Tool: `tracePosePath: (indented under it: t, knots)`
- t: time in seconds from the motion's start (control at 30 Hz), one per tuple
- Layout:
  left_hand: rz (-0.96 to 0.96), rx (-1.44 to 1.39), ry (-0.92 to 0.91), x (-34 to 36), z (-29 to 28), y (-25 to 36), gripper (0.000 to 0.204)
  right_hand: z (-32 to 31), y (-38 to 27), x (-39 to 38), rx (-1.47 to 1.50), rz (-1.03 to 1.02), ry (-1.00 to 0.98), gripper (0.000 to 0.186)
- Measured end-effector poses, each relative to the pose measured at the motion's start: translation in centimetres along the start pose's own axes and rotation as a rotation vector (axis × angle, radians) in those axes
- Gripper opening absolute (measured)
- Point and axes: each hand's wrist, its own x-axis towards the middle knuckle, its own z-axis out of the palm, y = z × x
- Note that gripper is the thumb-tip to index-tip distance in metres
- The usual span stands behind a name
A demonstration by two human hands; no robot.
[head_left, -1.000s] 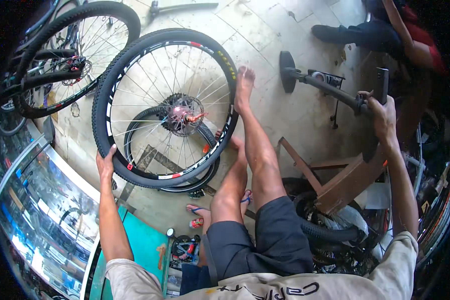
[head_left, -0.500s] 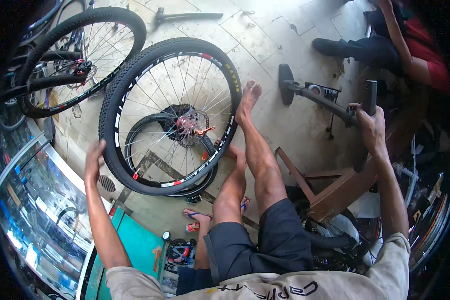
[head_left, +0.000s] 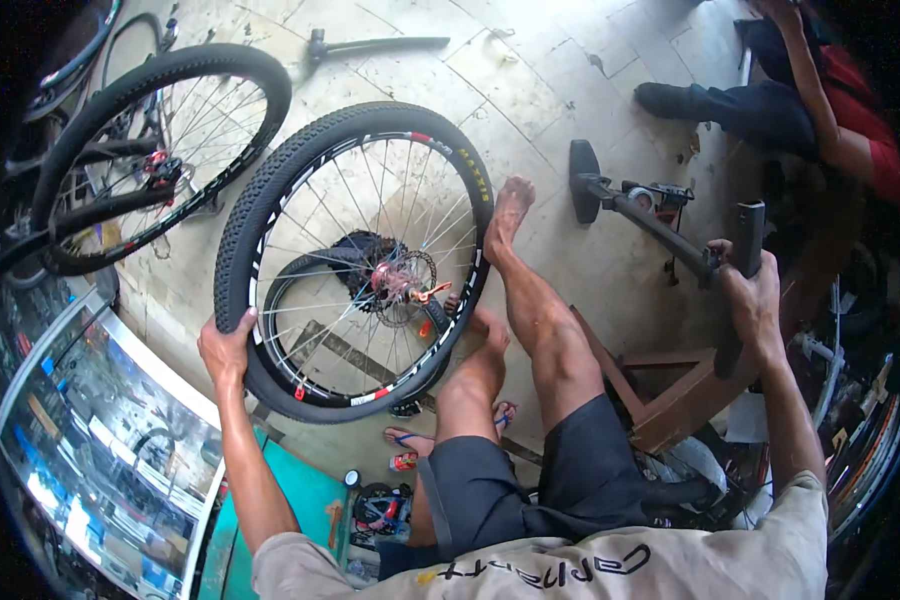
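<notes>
A bicycle wheel [head_left: 238, 225] with a knobbly black tyre lies before me, its spokes, hub, cassette and disc rotor showing. My left hand [head_left: 227, 346] grips the tyre at its near left edge, thumb on top. At the right, my right hand [head_left: 754, 300] is wrapped round the dark handle of a floor pump [head_left: 660, 232]. The pump leans toward me, its black foot out on the floor and a round gauge near its base. My bare foot [head_left: 512, 205] is against the wheel's right edge. Another tyre shows behind the spokes, partly hidden.
A bicycle [head_left: 80, 205] with its wheel stands at the far left. A glass display case [head_left: 120, 440] and a green box top [head_left: 280, 500] flank my left arm. A wooden frame [head_left: 660, 410] sits right of my legs. Another person's leg [head_left: 720, 108] reaches in at the far right.
My left hand has come down from beside the wheel and closed on its tyre. The right hand still holds the pump handle. The whole view has shifted slightly.
</notes>
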Motion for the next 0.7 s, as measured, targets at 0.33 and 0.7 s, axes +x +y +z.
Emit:
tracePosePath:
  t: [0.33,0.7]
  knots:
    - [-0.003,0.056,0.042,-2.2,-1.6,4.2,0.052,2.6,-3.4,0.1,-0.062,0.025,-0.015,0.031]
    - [0.043,0.078,0.034,-2.4,-2.7,9.2,0.054,3.0,-6.1,-0.1,-0.146,0.052,-0.075,0.034]
